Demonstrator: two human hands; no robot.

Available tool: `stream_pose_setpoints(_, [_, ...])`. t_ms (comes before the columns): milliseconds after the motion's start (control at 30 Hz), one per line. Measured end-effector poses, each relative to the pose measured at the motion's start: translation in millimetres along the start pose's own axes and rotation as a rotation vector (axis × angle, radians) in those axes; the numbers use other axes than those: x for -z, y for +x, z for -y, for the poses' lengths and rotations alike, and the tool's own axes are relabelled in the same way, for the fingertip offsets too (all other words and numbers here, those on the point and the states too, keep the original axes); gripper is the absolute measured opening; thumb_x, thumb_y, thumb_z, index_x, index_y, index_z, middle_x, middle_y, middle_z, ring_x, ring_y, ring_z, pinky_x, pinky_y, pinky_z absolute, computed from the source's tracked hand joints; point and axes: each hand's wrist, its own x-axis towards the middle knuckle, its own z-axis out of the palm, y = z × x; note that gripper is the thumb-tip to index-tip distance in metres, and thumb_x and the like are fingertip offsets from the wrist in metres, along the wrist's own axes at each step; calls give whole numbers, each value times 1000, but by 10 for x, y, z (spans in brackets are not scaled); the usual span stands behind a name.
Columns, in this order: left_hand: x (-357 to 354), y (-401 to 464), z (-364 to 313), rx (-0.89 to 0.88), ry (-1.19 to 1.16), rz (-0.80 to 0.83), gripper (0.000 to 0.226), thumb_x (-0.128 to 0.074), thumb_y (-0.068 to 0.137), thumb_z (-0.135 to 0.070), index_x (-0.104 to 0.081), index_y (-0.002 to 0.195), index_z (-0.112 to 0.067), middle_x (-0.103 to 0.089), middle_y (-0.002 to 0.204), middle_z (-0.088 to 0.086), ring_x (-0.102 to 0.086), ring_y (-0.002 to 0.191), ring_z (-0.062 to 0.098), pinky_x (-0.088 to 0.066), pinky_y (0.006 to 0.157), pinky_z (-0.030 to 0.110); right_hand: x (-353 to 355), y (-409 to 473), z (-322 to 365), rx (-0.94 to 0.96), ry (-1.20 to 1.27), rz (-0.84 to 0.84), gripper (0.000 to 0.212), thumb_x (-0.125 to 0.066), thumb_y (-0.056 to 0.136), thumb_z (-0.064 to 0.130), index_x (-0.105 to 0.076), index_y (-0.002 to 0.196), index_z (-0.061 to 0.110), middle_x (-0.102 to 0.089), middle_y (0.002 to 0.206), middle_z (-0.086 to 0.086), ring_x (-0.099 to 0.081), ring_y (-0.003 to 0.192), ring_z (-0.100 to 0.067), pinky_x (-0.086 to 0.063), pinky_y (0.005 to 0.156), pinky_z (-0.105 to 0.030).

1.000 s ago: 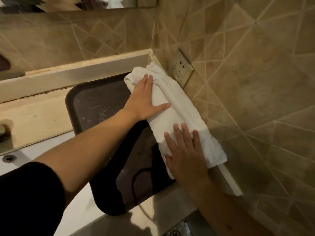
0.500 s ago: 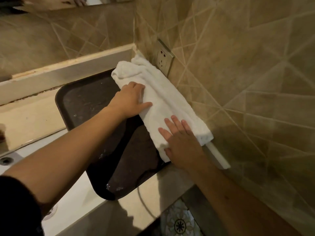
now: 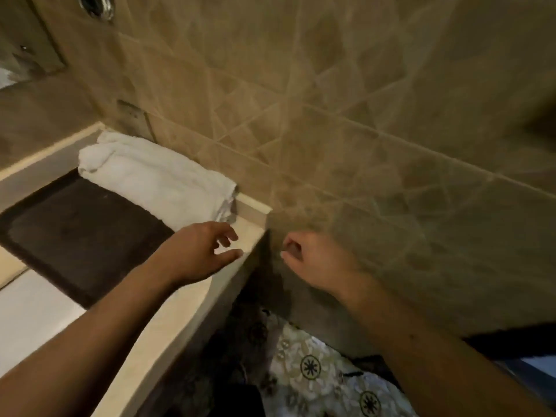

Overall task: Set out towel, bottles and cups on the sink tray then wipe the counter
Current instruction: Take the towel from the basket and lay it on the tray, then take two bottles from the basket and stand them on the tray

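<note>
The folded white cotton towel (image 3: 156, 173) lies along the dark brown rectangular tray (image 3: 75, 236), against the wall. Left hand (image 3: 198, 251) loosely open, right hand (image 3: 316, 260) seemingly half-curled, both empty. Next, set bottles upright on bare tray.

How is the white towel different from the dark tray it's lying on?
The white towel is pale, soft and rumpled, while the dark brown tray is flat and stiff-looking. The towel is long and narrow, covering only the tray's wall-side edge; the tray is far wider. Both sit on the counter, and neither hand is touching them.
</note>
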Motion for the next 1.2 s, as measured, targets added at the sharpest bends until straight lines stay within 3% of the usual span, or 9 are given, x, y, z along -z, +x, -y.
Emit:
stream_pose_setpoints(167, [-542, -348, -1450, -251, 98, 151, 30, -66, 87, -51, -66, 106, -28, -70, 94, -8, -64, 82, 11, -52, 73, 30, 223, -1782, -775, -246, 12, -105, 30, -59, 96, 44, -65, 113, 20, -65, 95, -1, -61, 87, -20, -42, 68, -29])
stream_pose_setpoints(267, [-847, -492, -2129, -346, 130, 195, 30, -68, 85, -50, -66, 108, -30, -66, 84, -16, -65, 80, 7, -53, 72, 28, 235, -2661, -1072, -377, 26, -146, 32, -59, 95, 49, -65, 114, 23, -68, 101, 2, -62, 89, -18, -51, 75, -33])
stream_pose_setpoints(367, [-1307, -640, -3016, -494, 121, 274, 31, -68, 84, -51, -68, 108, -30, -62, 78, -20, -63, 75, 1, -55, 75, 31, 261, -3762, -1403, -545, 91, -214, 26, -60, 93, 50, -64, 106, 28, -68, 96, 5, -63, 85, -17, -55, 72, -36])
stream_pose_setpoints(500, [-1852, -932, -4238, -725, 126, 378, 27, -68, 82, -55, -66, 101, -36, -65, 83, -19, -63, 76, -1, -57, 74, 33, 215, -5124, -1756, -799, 150, -356, 23, -62, 90, 51, -63, 101, 31, -65, 91, 10, -62, 82, -12, -50, 64, -30])
stream_pose_setpoints(667, [-2482, -1305, -5552, -985, 187, 517, 31, -65, 82, -60, -63, 105, -39, -67, 92, -17, -62, 82, -4, -53, 73, 22, 148, -6464, -1960, -1081, 226, -523, 16, -63, 89, 51, -57, 88, 36, -65, 85, 11, -60, 75, -5, -44, 60, -28])
stream_pose_setpoints(833, [-3109, -1608, -6640, -1188, 219, 657, 31, -66, 82, -59, -62, 107, -40, -67, 96, -17, -63, 87, -3, -54, 79, 25, 85, -7477, -2076, -1321, 261, -634, 22, -65, 87, 51, -67, 93, 30, -71, 91, 8, -66, 84, -13, -56, 74, -34])
stream_pose_setpoints(967, [-3610, -1702, -7438, -1302, 191, 781, 24, -69, 81, -58, -60, 98, -44, -66, 90, -18, -63, 83, -3, -54, 77, 24, 73, -8065, -2312, -1465, 312, -676, 22, -68, 88, 50, -68, 93, 29, -70, 87, 9, -65, 82, -10, -57, 73, -36])
stream_pose_setpoints(1067, [-4011, -1656, -8014, -1377, 146, 845, 23, -69, 81, -57, -62, 98, -43, -66, 88, -16, -63, 80, -2, -54, 75, 25, 73, -8392, -2582, -1556, 325, -705, 19, -67, 88, 50, -67, 90, 31, -66, 83, 13, -62, 77, -2, -57, 69, -34])
stream_pose_setpoints(1200, [-4599, -1476, -8737, -1421, 99, 941, 25, -67, 81, -58, -64, 100, -42, -65, 89, -17, -62, 82, -3, -53, 75, 26, 151, -8672, -3145, -1665, 347, -699, 18, -66, 89, 50, -66, 86, 32, -67, 83, 12, -62, 76, -4, -55, 64, -32])
